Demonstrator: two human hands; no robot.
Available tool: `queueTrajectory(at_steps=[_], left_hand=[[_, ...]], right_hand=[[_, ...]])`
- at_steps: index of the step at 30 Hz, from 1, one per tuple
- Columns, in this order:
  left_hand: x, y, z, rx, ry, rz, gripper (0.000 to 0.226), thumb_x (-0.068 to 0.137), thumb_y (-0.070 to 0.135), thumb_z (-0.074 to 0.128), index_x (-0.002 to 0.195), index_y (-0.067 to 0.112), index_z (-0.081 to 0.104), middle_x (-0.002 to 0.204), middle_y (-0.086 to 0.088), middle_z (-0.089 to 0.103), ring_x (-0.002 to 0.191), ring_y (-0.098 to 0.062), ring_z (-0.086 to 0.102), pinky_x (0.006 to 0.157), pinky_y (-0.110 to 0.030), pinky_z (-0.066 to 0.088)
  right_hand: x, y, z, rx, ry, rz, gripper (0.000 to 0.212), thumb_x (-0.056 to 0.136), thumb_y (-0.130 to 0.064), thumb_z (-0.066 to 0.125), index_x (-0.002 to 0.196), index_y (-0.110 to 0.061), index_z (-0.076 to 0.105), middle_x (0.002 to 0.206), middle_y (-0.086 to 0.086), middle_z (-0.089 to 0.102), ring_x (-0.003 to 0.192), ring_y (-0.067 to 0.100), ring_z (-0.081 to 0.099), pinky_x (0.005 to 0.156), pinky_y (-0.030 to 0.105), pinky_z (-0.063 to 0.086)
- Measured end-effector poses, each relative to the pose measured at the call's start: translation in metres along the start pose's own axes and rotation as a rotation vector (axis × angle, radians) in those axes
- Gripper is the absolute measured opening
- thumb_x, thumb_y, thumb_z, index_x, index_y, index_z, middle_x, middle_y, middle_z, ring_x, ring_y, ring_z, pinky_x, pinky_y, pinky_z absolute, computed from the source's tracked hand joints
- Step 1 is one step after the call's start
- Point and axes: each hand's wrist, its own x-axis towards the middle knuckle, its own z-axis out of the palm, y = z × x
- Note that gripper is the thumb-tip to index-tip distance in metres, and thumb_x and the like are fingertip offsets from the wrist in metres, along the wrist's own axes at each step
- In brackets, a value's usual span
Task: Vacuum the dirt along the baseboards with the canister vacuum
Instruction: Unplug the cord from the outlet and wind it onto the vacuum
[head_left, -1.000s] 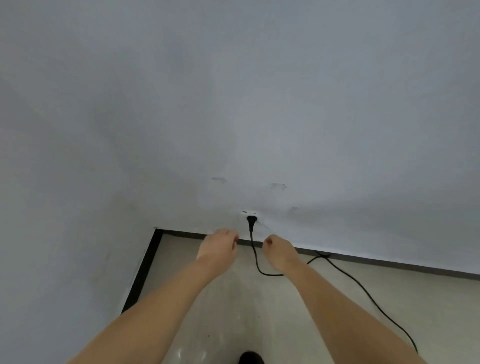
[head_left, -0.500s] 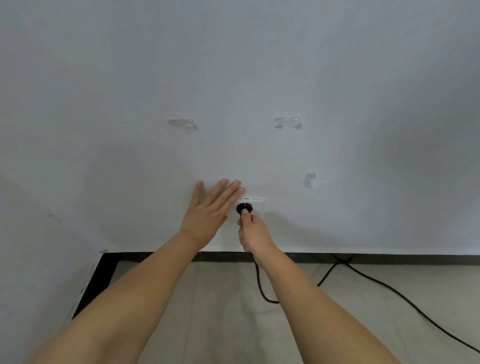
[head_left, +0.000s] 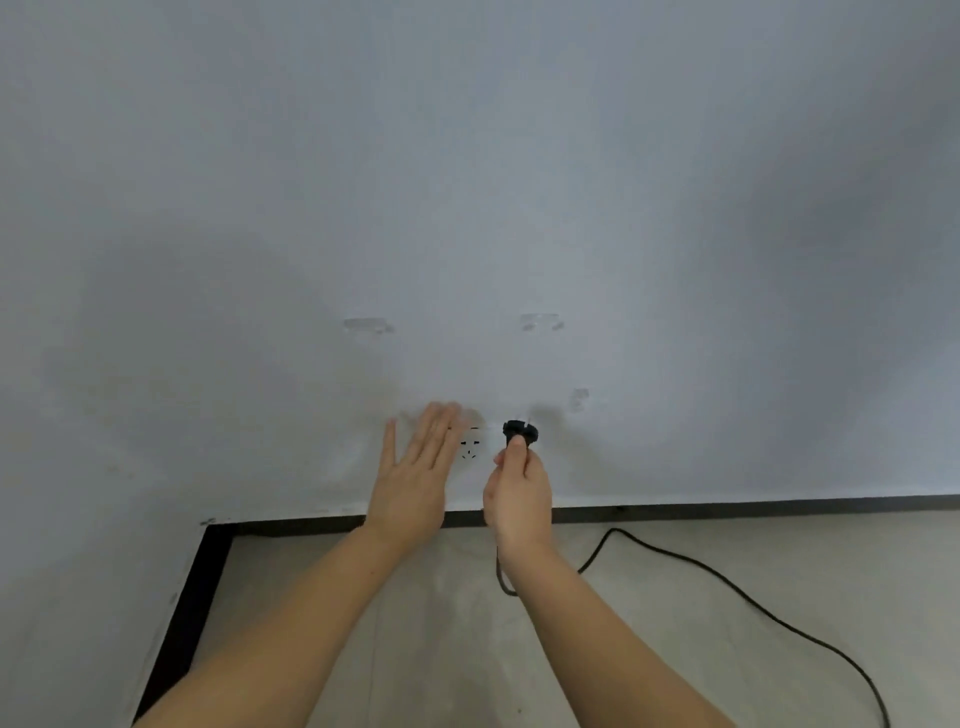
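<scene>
Now right hand (head_left: 517, 493) grips plug (head_left: 519, 432) beside socket (head_left: 471, 448).

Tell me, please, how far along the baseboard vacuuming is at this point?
Done: nothing visible confirms any vacuuming. In hand: the right hand holds the black plug clear of the wall socket; the left hand lies flat beside it. Left: unclear; no vacuum is in view along the baseboard.

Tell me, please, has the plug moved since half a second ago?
Yes: the black plug, pinched by the right hand, is now out, right of the wall socket.
</scene>
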Motion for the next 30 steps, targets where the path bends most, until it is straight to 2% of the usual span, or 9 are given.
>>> queueTrajectory(at_steps=[5,7,12,16,20,22,24,26,30], left_hand=[[-0.032,0.051,-0.127,-0.853,-0.585,-0.059,0.06,0.089,0.004,0.04,0.144,0.026,0.03,0.147,0.014,0.032,0.142,-0.005,0.023,0.116,-0.016,0.005],[-0.026,0.074,-0.185,-1.073,-0.542,-0.077,0.049,0.098,0.014,0.04,0.139,0.036,0.025,0.139,0.027,0.031,0.133,0.009,0.029,0.106,-0.003,0.015],[0.022,0.119,-0.338,-1.048,-0.558,-0.041,0.018,0.102,0.026,0.032,0.097,0.021,0.048,0.085,0.002,0.06,0.082,-0.016,0.06,0.081,-0.032,0.046],[0.038,0.136,-0.449,-0.649,-0.415,0.237,0.026,0.103,0.032,0.027,0.102,0.014,0.046,0.069,0.003,0.051,0.076,-0.026,0.06,0.062,-0.028,0.032],[0.058,0.149,-0.54,-0.635,-0.211,0.435,0.035,0.102,0.034,0.027,0.104,0.01,0.052,0.063,0.012,0.039,0.062,-0.014,0.047,0.05,-0.019,0.027],[0.067,0.164,-0.583,-0.678,-0.174,0.575,0.047,0.1,0.043,0.023,0.101,0.01,0.055,0.063,0.012,0.038,0.06,-0.012,0.043,0.05,-0.014,0.025],[0.074,0.186,-0.616,-0.722,-0.157,0.66,0.056,0.092,0.053,0.018,0.093,0.012,0.057,0.065,0.011,0.042,0.057,-0.011,0.041,0.051,-0.017,0.027],[0.081,0.212,-0.634,-0.808,-0.2,0.625,0.042,0.094,0.051,0.034,0.081,0.016,0.053,0.059,0.008,0.041,0.053,-0.01,0.039,0.052,-0.019,0.029],[0.081,0.269,-0.633,-0.992,-0.343,0.431,0.041,0.094,0.036,0.052,0.061,0.019,0.035,0.055,0.004,0.034,0.053,-0.014,0.032,0.057,-0.028,0.029]], right_hand=[[-0.062,-0.116,-0.04,0.457,0.07,0.149,0.035,0.103,-0.029,0.03,0.076,-0.012,0.043,0.038,-0.01,0.026,0.03,0.004,0.022,0.033,0.017,0.017],[-0.087,-0.166,-0.063,0.615,0.112,0.205,0.034,0.103,-0.024,0.031,0.074,-0.011,0.042,0.041,-0.008,0.026,0.029,0.005,0.02,0.032,0.015,0.015],[-0.168,-0.283,-0.139,0.931,0.232,0.212,0.033,0.103,-0.025,0.035,0.076,-0.008,0.046,0.059,0.003,0.042,0.04,0.012,0.045,0.04,0.019,0.041],[-0.248,-0.344,-0.208,0.182,0.281,0.092,0.028,0.103,-0.021,0.031,0.116,-0.007,0.051,0.101,0.013,0.063,0.091,0.023,0.063,0.074,0.028,0.045],[-0.315,-0.362,-0.267,-0.943,0.24,-0.302,0.066,0.1,-0.016,0.037,0.152,-0.016,-0.003,0.16,0.009,-0.002,0.147,0.027,-0.002,0.115,0.038,0.013],[-0.339,-0.372,-0.293,-1.056,0.133,-0.402,0.055,0.101,-0.022,0.039,0.151,-0.018,0.017,0.159,-0.001,0.0,0.147,0.02,-0.009,0.116,0.046,-0.002],[-0.366,-0.39,-0.325,-0.928,0.12,-0.402,0.025,0.102,-0.023,0.038,0.116,-0.012,0.055,0.14,-0.001,0.048,0.138,0.015,0.033,0.116,0.044,0.009],[-0.397,-0.403,-0.364,-0.684,0.148,-0.337,0.03,0.102,-0.023,0.038,0.08,-0.013,0.055,0.084,0.002,0.069,0.082,0.011,0.063,0.093,0.032,0.044],[-0.449,-0.396,-0.48,-0.069,0.569,-0.297,0.033,0.102,-0.023,0.04,0.071,-0.013,0.045,0.041,-0.004,0.041,0.034,0.01,0.038,0.041,0.022,0.043]])
